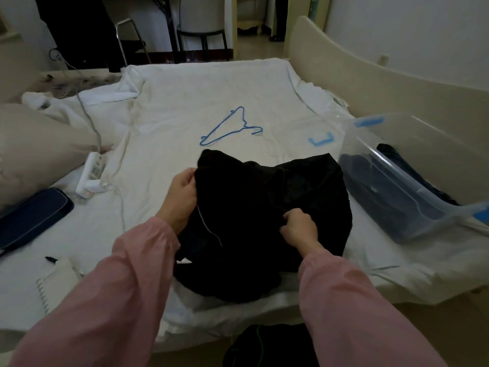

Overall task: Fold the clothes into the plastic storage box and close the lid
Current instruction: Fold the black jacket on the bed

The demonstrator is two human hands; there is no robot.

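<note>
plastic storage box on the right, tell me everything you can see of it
The plastic storage box is a clear, see-through rectangular tub with blue clips on its rim. It is open, with no lid on it, and sits on the white sheet at the bed's right side, beside the cream bed frame. Dark blue clothes lie inside, visible through the wall. The black garment lies close on its left; whether they touch is unclear.
</note>
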